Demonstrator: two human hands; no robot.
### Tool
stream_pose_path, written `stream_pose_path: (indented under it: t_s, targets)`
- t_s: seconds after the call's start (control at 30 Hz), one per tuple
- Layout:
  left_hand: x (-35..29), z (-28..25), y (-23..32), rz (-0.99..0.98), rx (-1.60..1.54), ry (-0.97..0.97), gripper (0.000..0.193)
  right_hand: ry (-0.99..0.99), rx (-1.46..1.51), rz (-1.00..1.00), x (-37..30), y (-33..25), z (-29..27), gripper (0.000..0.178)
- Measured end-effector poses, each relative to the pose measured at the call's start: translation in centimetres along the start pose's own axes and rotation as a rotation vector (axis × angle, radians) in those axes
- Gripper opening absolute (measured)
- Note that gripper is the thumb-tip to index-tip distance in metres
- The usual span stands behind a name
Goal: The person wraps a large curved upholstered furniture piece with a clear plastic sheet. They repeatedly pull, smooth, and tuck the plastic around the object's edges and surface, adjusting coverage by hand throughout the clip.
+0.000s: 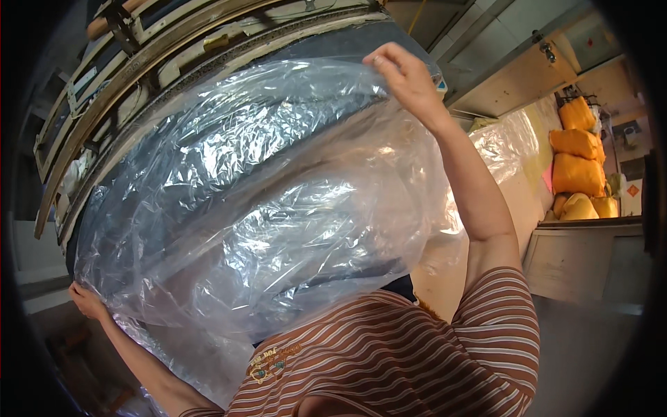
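A large clear plastic sheet (292, 215), crinkled and shiny, stretches between my two hands and hangs down in front of my striped shirt. My right hand (404, 73), raised at the upper right, pinches the sheet's upper corner. Far out at the lower left, my left hand (87, 300) has its fingers closed on the opposite edge. Behind and beneath the film lies a dark grey surface (347, 43), partly showing through. Whether the plastic is a single sheet or a bag I cannot tell.
A machine frame with curved-looking rails (139, 52) runs along the far left side. On the right, several orange bundles (578, 174) are stacked on a ledge. A wooden board (517, 76) with metal fittings stands at the upper right. More clear plastic (511, 142) lies beyond my right arm.
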State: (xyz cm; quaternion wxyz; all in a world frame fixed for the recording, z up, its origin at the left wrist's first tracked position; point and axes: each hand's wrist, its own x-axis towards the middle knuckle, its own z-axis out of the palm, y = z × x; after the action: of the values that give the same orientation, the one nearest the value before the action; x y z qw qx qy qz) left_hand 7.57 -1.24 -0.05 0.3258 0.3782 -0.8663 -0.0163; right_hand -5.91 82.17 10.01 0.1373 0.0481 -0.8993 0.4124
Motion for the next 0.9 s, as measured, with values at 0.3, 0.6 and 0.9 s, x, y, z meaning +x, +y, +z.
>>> stream_pose_path:
  t_s: [0.3, 0.6, 0.9]
  targets:
    - [-1.4, -1.2, 0.1, -0.024, -0.028, -0.019, 0.04, -0.208, 0.58, 0.254, 1.5, -2.6, -7.0, 0.018]
    - [3.0, 0.4, -7.0, -0.002, -0.488, 0.044, 0.034, 0.053, -0.645, -0.38, 12.3, 6.0, 2.5, 0.027]
    - [-0.5, -17.0, -14.3, -0.272, -0.695, -0.202, 0.04, -0.1, -0.347, -0.266, 8.5, 4.0, 6.3, 0.029]
